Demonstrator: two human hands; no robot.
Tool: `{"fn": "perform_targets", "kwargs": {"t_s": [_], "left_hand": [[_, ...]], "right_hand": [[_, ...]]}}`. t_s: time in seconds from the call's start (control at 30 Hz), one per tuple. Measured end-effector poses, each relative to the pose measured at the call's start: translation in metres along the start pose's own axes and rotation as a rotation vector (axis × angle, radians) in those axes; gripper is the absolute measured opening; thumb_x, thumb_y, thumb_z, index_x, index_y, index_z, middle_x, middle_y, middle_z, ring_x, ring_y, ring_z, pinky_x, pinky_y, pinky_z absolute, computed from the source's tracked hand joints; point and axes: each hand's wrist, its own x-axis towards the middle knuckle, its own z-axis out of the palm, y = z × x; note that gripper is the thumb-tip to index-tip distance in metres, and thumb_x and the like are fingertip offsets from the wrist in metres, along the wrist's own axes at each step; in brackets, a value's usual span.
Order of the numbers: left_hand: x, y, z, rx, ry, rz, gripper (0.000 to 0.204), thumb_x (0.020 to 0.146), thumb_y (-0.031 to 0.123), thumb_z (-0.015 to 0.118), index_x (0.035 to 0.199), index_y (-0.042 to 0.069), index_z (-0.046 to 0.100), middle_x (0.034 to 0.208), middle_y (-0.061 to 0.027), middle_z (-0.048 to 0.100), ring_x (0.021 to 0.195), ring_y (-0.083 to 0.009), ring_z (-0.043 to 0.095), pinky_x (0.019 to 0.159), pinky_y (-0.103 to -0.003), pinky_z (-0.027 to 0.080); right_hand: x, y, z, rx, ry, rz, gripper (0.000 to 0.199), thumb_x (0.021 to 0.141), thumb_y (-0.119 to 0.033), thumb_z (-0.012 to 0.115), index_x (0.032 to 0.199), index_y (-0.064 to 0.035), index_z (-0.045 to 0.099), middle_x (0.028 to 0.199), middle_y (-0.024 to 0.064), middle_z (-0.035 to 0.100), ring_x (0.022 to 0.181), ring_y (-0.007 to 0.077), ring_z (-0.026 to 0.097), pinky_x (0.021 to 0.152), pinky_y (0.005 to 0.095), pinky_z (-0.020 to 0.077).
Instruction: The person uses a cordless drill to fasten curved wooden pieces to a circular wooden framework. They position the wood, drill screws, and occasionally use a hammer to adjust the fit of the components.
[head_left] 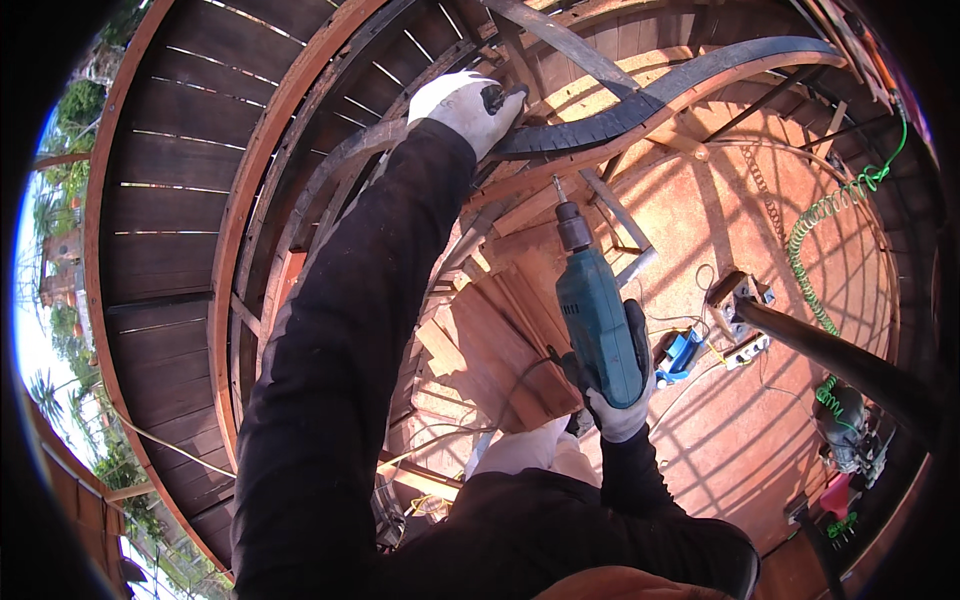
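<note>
**Drill (600, 315) raised to a curved beam (670, 95)**

The teal drill is in the middle of the view, its slim bit (558, 188) pointing up at the lower edge of the beam; whether the tip touches the wood cannot be told. The person's gloved right hand (622, 400) is wrapped around the drill's rear, at its handle. The beam snakes from the centre toward the upper right, dark on its upper face and reddish brown along its lower side. The gloved left hand (465, 110) is at the beam's left end, its fingers bent; how firmly they close on the wood cannot be told. Both arms wear dark sleeves (340, 330).

Just left of the drill, and below it, lie brown boards (500, 345). To its right, a blue tool (682, 352) and a pale power strip (746, 351) rest on the reddish floor (700, 440), striped with shadows. A thick dark post (840, 355) slants across nearby. Farther right, a green coiled hose (800, 225) winds down toward a dark machine (845, 425).

On the left curves a wall (180, 190) of dark planks, with greenery (80, 110) outside.
</note>
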Motion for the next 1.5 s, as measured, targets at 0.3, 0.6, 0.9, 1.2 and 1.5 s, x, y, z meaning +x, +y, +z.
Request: {"fn": "perform_targets", "kwargs": {"t_s": [0.3,0.6,0.9,1.2,1.5], "left_hand": [[0.002,0.012,-0.009,0.010,-0.014,-0.001,0.039,0.085,0.043,0.061,0.082,0.004,0.069,0.075,-0.0139,0.063,0.073,-0.0331,0.062,0.070,-0.040,0.049],[0.001,0.018,-0.013,0.113,-0.059,-0.012,0.037,0.084,0.041,0.062,0.079,0.005,0.070,0.077,-0.0150,0.065,0.076,-0.0338,0.063,0.071,-0.041,0.050],[0.006,0.020,-0.017,0.183,-0.135,-0.026,0.043,0.088,0.048,0.055,0.083,0.008,0.073,0.082,-0.0139,0.067,0.079,-0.0313,0.064,0.077,-0.042,0.050],[0.003,0.024,-0.016,0.168,-0.086,-0.013,0.037,0.084,0.042,0.061,0.081,0.007,0.072,0.076,-0.0153,0.065,0.077,-0.0339,0.064,0.071,-0.044,0.050],[0.006,0.021,-0.014,0.158,-0.084,0.000,0.038,0.085,0.043,0.060,0.079,0.007,0.071,0.075,-0.0166,0.064,0.075,-0.0354,0.063,0.070,-0.045,0.050]], "right_hand": [[0.003,0.002,-0.007,-0.318,0.060,-0.118,0.108,0.058,-0.033,0.080,0.143,0.0097,0.029,0.132,0.0193,0.052,0.115,0.0251,0.057,0.097,0.0343,0.0452],[0.000,0.002,-0.014,-0.613,-0.032,-0.200,0.095,0.069,-0.026,0.076,0.144,0.0083,0.029,0.138,0.0206,0.046,0.127,0.0280,0.049,0.106,0.0386,0.0375],[0.000,0.003,-0.013,-0.629,-0.026,-0.194,0.094,0.071,-0.029,0.077,0.143,0.0091,0.029,0.137,0.0215,0.048,0.126,0.0285,0.049,0.106,0.0380,0.0379],[0.012,0.002,-0.013,-0.803,0.008,-0.402,0.092,0.063,-0.037,0.073,0.135,0.0101,0.041,0.107,0.0238,0.063,0.089,0.0368,0.066,0.079,0.0411,0.0526],[0.013,0.006,-0.014,-0.780,0.023,-0.415,0.090,0.063,-0.038,0.074,0.132,0.0115,0.042,0.106,0.0235,0.062,0.091,0.0374,0.065,0.083,0.0410,0.0519]]}}
